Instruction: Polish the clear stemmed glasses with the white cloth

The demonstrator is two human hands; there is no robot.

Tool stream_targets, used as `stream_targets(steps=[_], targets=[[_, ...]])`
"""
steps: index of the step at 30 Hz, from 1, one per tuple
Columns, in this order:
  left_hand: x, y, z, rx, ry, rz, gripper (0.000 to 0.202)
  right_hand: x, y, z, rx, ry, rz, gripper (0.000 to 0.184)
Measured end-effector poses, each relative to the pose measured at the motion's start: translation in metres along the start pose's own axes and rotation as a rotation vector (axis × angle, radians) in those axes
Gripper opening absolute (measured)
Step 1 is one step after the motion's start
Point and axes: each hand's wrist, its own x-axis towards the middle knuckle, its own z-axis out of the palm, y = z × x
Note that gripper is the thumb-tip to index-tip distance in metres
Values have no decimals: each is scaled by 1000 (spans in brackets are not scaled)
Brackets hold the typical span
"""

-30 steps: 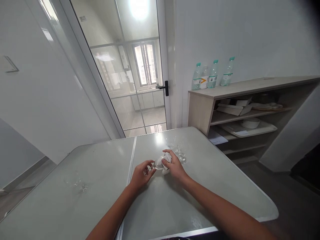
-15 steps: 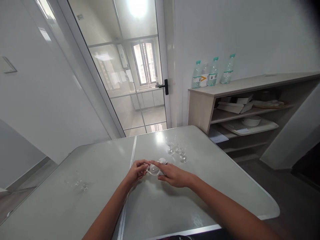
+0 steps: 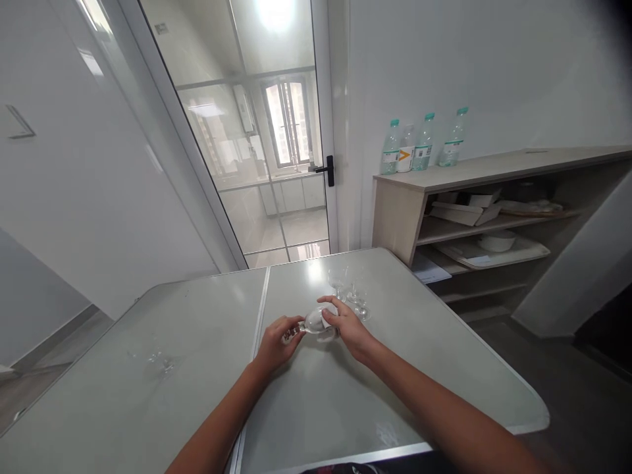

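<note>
Over the middle of the table, a small clear stemmed glass (image 3: 314, 321) lies tilted on its side between my two hands. My left hand (image 3: 277, 340) pinches it by the stem end, fingers closed around the foot. At the bowl, my right hand (image 3: 349, 330) presses a white cloth or tissue (image 3: 329, 317) against the glass, thumb on top; part of the cloth is hidden by the fingers. Just beyond my right hand stand several clear stemmed glasses (image 3: 338, 284).
More clear glassware (image 3: 160, 362) sits on the left half of the grey-green table (image 3: 207, 342), split by a metal seam. Several bottles (image 3: 423, 145) stand on a wooden shelf unit (image 3: 397, 210) at the right. A glass door (image 3: 291, 230) is behind the table.
My right hand has shifted from over the glass to its bowl end, with the cloth. My left hand has turned and now grips the stem end; the glass's bowl shows more clearly.
</note>
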Motion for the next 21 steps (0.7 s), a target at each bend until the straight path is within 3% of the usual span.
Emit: stream_targets(steps=[5, 11, 17, 19, 21], targets=[[3, 3, 5, 163, 130, 128, 25, 4, 6, 0, 54, 121, -1, 48], [7, 4, -1, 233, 21, 178, 27, 7, 12, -3, 125, 104, 56, 44], [5, 0, -2, 255, -2, 218, 33, 10, 13, -4, 168, 116, 90, 45], [4, 1, -2, 184, 19, 195, 33, 9, 11, -3, 141, 93, 63, 47], [5, 4, -1, 34, 54, 84, 31, 6, 7, -3, 46, 53, -5, 47]])
